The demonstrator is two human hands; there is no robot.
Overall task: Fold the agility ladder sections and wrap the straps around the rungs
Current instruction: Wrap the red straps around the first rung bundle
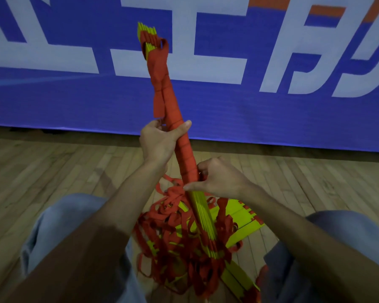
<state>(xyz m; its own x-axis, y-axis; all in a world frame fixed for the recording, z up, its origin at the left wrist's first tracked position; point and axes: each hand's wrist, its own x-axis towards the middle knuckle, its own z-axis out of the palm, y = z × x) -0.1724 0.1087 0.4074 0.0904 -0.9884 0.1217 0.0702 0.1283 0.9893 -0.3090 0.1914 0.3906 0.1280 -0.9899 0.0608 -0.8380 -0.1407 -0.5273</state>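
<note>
A bundle of yellow ladder rungs (202,217) stands almost upright in front of me, its upper length tightly wound in red strap (162,68). Yellow rung tips (146,30) stick out at the top. My left hand (160,143) grips the wrapped bundle at mid-height, thumb across it. Lower down, my right hand (219,178) pinches the strap at the bottom edge of the winding. A tangle of loose red straps (175,237) hangs between my knees over more yellow rungs (243,219) lying on the floor.
I am seated on a wooden floor (53,171), with my knees in blue jeans (59,226) on either side. A blue banner (249,110) with large white and orange lettering runs along the wall right ahead.
</note>
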